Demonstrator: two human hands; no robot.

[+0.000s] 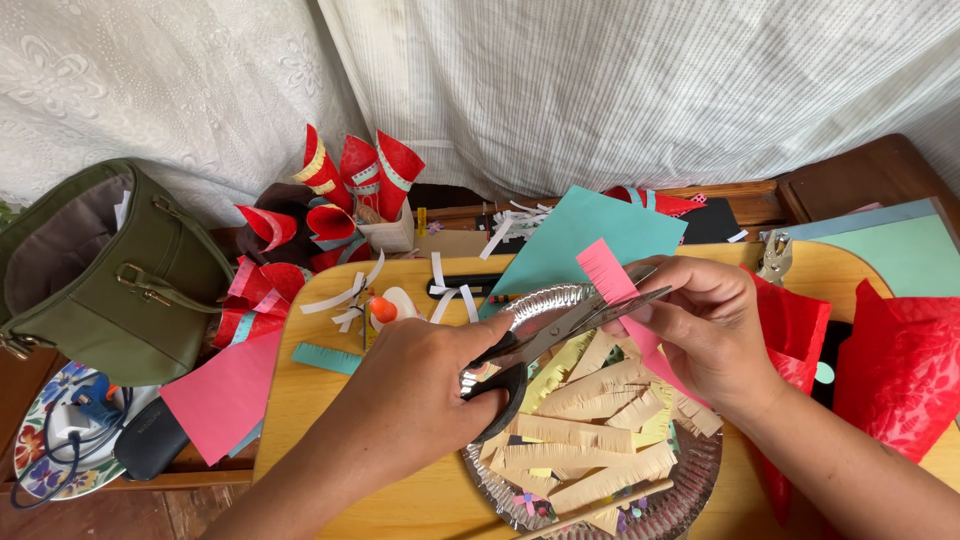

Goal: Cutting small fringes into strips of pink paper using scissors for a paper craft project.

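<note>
Yellow table [330,400]: left hand [420,390] gripping half-hidden scissors [560,330], right hand [700,320] pinching pink strip [612,280].

bare tabletop [330,400] left of foil plate [690,480], clutter behind

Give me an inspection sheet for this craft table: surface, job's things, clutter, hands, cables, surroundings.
Surface: yellow wooden table, largely covered.
Job's things: scissors with blades open at a pink fringed paper strip; silver foil plate below holds fringed cream strips.
Clutter: red paper cones, pink sheet, teal sheet, red tissue, glue bottle, white paper scraps.
Hands: left hand grips the scissors; right hand pinches the pink strip.
Cables: dark cord on a floral plate.
Surroundings: green handbag at left, white cloth backdrop.
</note>
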